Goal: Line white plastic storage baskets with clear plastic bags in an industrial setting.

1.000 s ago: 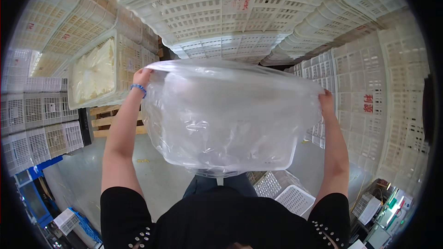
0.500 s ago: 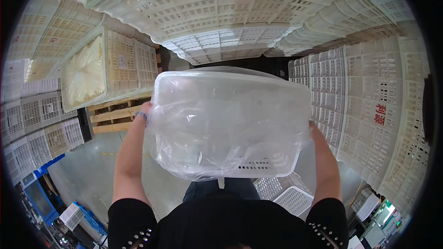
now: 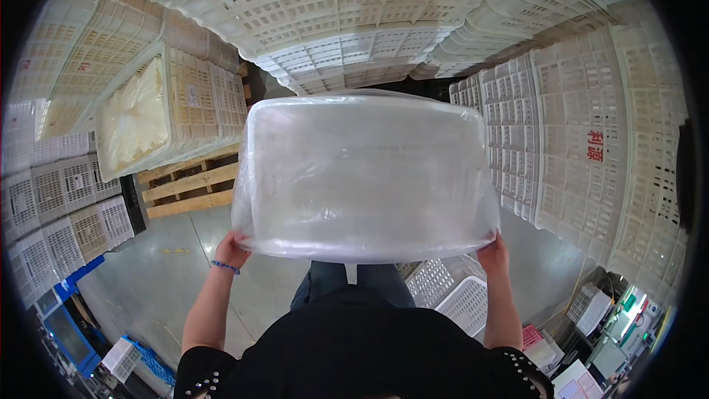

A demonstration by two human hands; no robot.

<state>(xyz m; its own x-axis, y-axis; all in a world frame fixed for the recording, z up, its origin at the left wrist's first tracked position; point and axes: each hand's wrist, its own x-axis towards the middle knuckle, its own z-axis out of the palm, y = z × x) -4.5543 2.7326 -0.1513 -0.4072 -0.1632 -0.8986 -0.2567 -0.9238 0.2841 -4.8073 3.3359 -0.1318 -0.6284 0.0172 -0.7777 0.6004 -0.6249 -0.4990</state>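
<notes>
Nearest you, your left hand (image 3: 233,248), with a blue bracelet (image 3: 226,267) at its wrist, pinches the clear plastic film (image 3: 325,210) just outside the near left corner of the white crate (image 3: 255,114); your right hand (image 3: 495,253) grips the film's other side by the near right corner. The film lies spread over the crate in front of you, taut along the near edge and lightly creased toward the left; whether it is a single sheet or a bag cannot be told. Expect it to be light, limp and rather slippery, likely to cling or tear if one spot takes all the pull, so gather a small fold between thumb and fingers near each corner and share the tension evenly. The crate itself looks stiff, and its rim should give firm hold. What bears it is hidden. Low to your right, a smaller white basket (image 3: 465,307) sits near your legs. Past the crate's left edge, a wooden pallet (image 3: 196,185) rests on the floor (image 3: 166,281) beside a film-lined crate (image 3: 133,114); a tall crate stack (image 3: 354,7) rises beyond the far edge.
</notes>
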